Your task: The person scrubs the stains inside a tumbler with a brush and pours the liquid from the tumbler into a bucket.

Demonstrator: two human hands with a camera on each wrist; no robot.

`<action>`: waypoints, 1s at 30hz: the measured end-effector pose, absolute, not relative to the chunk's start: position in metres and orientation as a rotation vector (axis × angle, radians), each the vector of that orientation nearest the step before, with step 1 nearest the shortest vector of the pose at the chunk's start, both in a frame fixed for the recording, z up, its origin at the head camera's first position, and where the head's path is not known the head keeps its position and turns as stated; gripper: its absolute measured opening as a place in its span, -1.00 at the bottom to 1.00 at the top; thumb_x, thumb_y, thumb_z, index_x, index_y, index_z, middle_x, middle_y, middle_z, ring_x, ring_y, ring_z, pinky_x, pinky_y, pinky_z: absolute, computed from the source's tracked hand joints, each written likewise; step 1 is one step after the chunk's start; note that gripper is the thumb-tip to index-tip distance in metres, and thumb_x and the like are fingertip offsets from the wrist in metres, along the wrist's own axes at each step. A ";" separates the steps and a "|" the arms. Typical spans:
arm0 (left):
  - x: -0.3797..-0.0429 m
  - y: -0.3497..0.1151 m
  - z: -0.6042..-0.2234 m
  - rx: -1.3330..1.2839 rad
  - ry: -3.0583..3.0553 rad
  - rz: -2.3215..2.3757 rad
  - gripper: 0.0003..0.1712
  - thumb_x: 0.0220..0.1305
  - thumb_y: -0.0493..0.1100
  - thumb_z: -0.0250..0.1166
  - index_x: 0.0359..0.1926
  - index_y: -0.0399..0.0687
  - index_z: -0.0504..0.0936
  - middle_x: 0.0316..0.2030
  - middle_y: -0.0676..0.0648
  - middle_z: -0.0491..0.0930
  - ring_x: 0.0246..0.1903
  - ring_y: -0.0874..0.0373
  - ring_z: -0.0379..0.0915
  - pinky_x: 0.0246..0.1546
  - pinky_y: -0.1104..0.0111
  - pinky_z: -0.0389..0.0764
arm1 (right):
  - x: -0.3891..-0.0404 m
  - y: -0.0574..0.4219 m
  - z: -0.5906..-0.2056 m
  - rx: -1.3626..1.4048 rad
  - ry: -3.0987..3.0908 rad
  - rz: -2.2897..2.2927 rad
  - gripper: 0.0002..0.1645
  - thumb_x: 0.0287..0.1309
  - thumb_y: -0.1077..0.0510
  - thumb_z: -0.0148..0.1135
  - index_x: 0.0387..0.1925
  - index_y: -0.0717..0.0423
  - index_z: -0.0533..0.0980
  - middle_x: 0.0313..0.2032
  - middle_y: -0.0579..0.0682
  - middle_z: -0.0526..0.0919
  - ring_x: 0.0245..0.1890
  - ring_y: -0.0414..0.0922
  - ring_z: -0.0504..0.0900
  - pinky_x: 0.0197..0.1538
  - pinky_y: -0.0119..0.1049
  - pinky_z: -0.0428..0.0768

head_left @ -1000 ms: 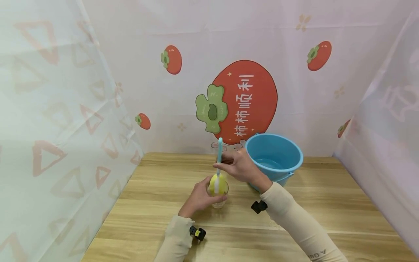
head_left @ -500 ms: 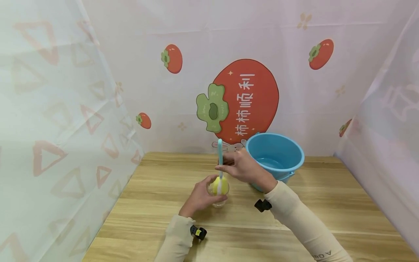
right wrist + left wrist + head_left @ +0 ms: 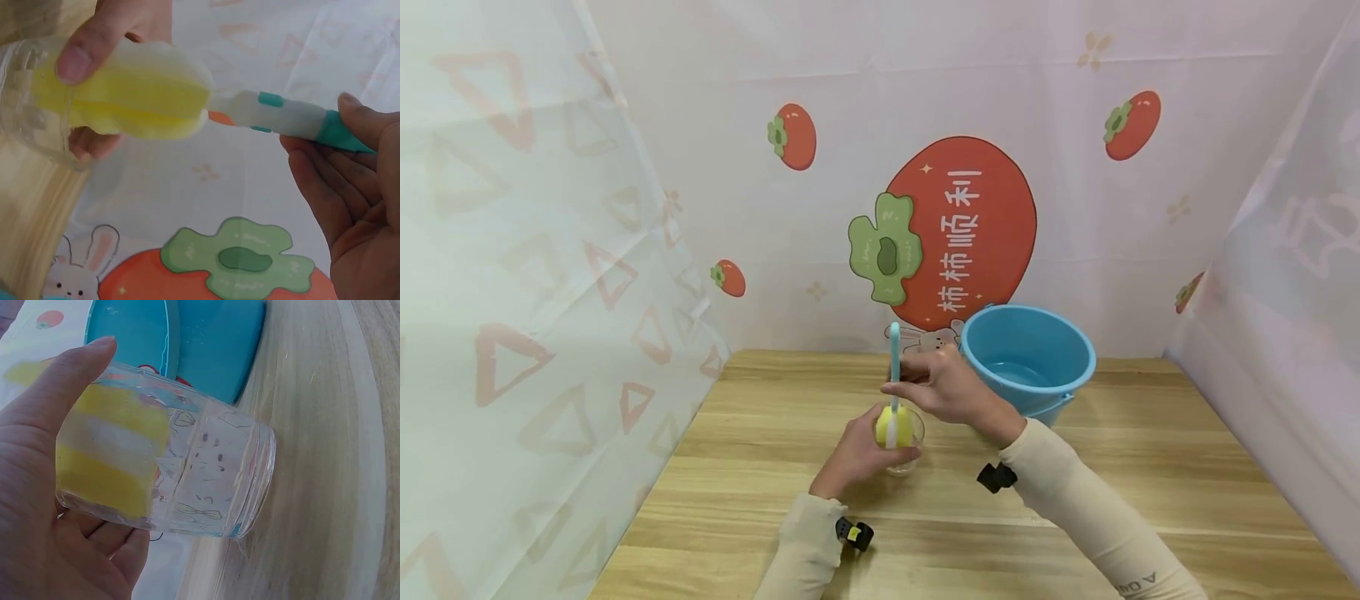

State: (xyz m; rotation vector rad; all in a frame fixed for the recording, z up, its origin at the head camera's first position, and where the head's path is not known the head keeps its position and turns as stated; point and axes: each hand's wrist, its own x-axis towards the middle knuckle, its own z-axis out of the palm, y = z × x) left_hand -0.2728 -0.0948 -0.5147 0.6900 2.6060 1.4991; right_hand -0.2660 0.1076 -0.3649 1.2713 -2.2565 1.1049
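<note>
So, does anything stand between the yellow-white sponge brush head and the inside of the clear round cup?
Nothing visible does. The sponge head already sits partly inside the cup. The left hand grips the cup's outside; the right hand holds the teal brush handle. The round blue bucket stands to the right, off the path.

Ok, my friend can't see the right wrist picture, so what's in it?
A right hand holds a sponge brush by its handle, with the yellow-and-white sponge partly inside a clear cup that a left hand grips. Behind is a white sheet printed with a cartoon rabbit and a red fruit.
</note>
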 end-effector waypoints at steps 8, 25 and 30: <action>-0.272 -0.094 -0.515 0.680 2.597 1.511 0.01 0.11 0.29 0.61 0.51 0.21 0.40 0.37 0.04 0.57 0.28 -0.02 0.55 0.28 -0.12 0.57 | -0.267 0.116 -0.351 1.263 -2.271 0.924 -0.88 0.18 0.16 0.58 -0.37 0.07 0.73 -0.47 -0.11 0.82 -0.54 -0.37 0.68 -0.45 -0.45 0.59; -0.272 -0.095 -0.514 0.707 2.608 1.527 -0.24 0.10 0.22 0.64 0.26 0.17 0.54 -0.08 0.08 0.70 -0.11 0.16 0.61 -0.03 0.17 0.64 | -0.267 0.111 -0.347 1.315 -2.220 1.144 -0.94 0.23 0.18 0.53 -0.28 0.06 0.76 -0.39 -0.03 0.85 -0.46 -0.29 0.76 -0.41 -0.41 0.67; -0.271 -0.095 -0.514 0.673 2.615 1.511 -0.08 0.08 0.27 0.63 0.41 0.18 0.49 0.24 0.02 0.67 0.27 0.00 0.57 0.33 -0.15 0.52 | -0.266 0.116 -0.338 1.236 -2.307 1.032 -0.93 0.22 0.18 0.55 -0.28 0.05 0.76 -0.43 -0.05 0.84 -0.50 -0.34 0.74 -0.41 -0.42 0.62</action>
